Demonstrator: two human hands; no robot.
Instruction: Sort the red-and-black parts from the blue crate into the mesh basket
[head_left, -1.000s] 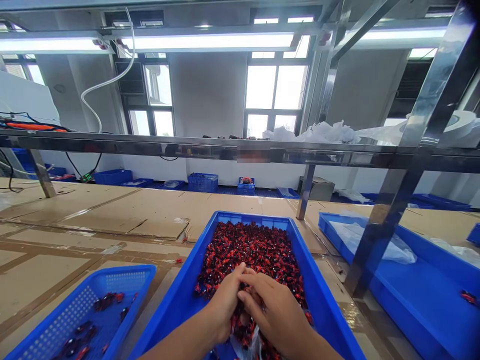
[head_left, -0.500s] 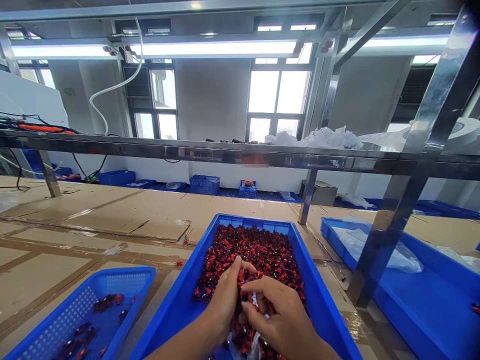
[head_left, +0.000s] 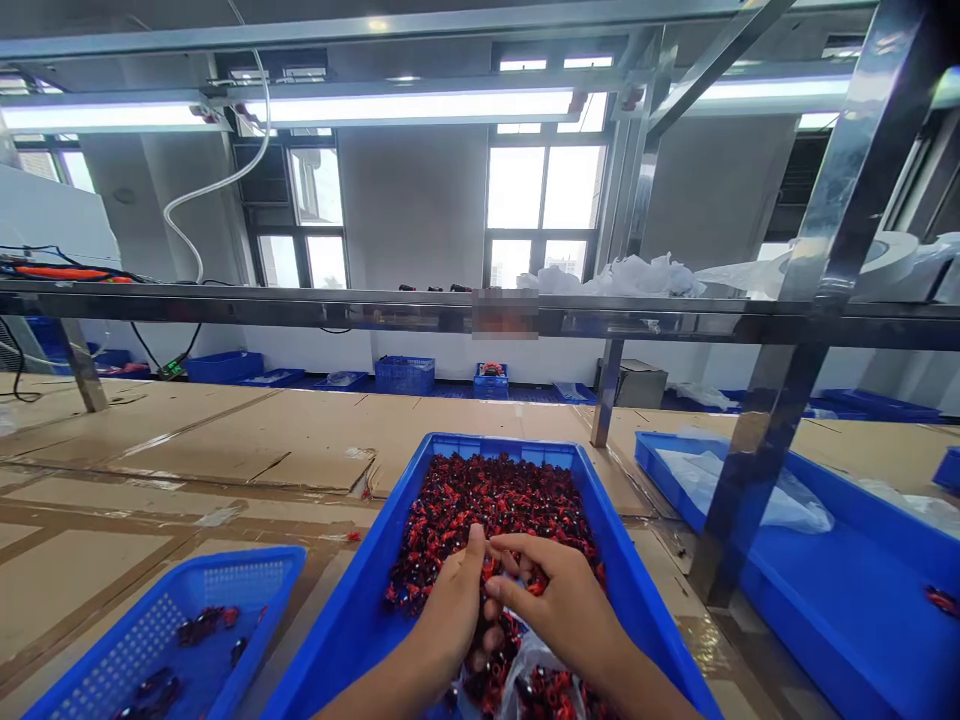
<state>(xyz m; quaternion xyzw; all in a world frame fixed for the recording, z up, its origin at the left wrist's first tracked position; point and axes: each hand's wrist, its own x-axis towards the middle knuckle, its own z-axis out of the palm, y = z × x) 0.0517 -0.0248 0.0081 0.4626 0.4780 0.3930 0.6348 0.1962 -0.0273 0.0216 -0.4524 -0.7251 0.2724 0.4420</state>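
**A:** At the workbench, head camera. Counts?

**B:** Two hands: left hand [head_left: 454,610], right hand [head_left: 559,600]. Three blue containers in full view: a central blue plastic tray [head_left: 337,640], a blue perforated basket [head_left: 240,558] to its left, and a shallow blue tray [head_left: 825,620] to its right. Small red-and-black parts [head_left: 495,500] fill the central tray, too many to count, and their exact kind is too small to tell. The basket holds a few clumps of loose parts [head_left: 202,625]; the right tray holds one clump [head_left: 941,600].

**A:** Where are the parts relative to the hands?

**B:** Directly under and around them. Both hands are sunk into the heap at the near end of the central tray, half-curled, the left thumb raised, the right fingers reaching across toward it. Whether either has hold of any parts, I cannot tell. A clear plastic bag [head_left: 536,675] lies against the right wrist, among the parts.

**A:** Surface and room?

**B:** Cardboard sheets [head_left: 225,440] cover the bench. A steel shelf [head_left: 300,310] spans it, with crumpled plastic [head_left: 622,280] on top and a steel post [head_left: 757,480] beside the right tray. More blue crates [head_left: 405,375] stand along the far wall, beneath windows [head_left: 544,190] and strip lights [head_left: 412,105].
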